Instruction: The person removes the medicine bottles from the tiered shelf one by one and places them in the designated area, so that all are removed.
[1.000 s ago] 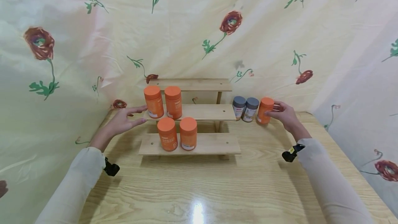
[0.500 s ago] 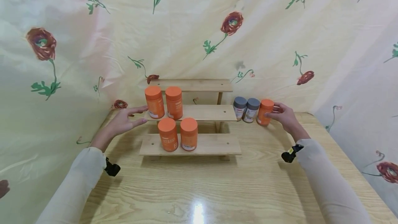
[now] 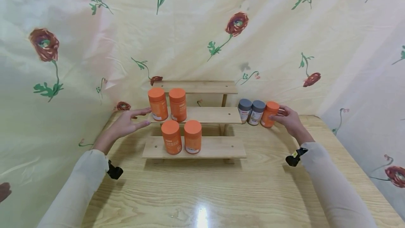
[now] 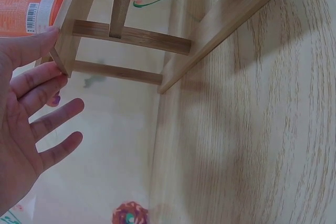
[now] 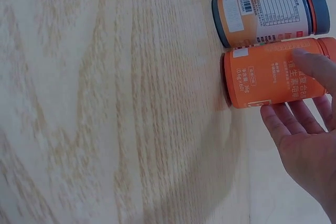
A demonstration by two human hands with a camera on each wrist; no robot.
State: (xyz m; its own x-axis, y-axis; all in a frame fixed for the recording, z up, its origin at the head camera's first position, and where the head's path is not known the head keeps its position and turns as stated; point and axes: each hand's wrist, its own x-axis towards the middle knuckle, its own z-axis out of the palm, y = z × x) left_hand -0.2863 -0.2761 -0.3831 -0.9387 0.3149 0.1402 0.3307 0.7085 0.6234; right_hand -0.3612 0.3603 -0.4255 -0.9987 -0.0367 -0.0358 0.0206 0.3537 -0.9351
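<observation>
My right hand (image 3: 290, 120) grips an upright orange jar (image 3: 268, 119) on the table, thumb on the near side and fingers at its far side in the right wrist view. That jar stands against a grey-lidded jar (image 3: 255, 116), with another grey-lidded jar (image 3: 244, 111) to the left. My left hand (image 3: 124, 124) pinches the left end of the middle board of a three-tier wooden shelf (image 3: 212, 114). Two orange jars (image 3: 158, 108) (image 3: 178, 108) stand on the middle board, and two more (image 3: 172, 141) (image 3: 192, 141) on the lowest.
The top board (image 3: 196, 87) bears nothing. A flowered cloth (image 3: 190, 38) hangs behind and at both sides of the wooden table (image 3: 202, 185). Each wrist carries a small black device.
My right hand has shifted the orange jar slightly left, closing the small gap to the grey-lidded jar. My left hand keeps its place at the shelf; the head view has shifted a little.
</observation>
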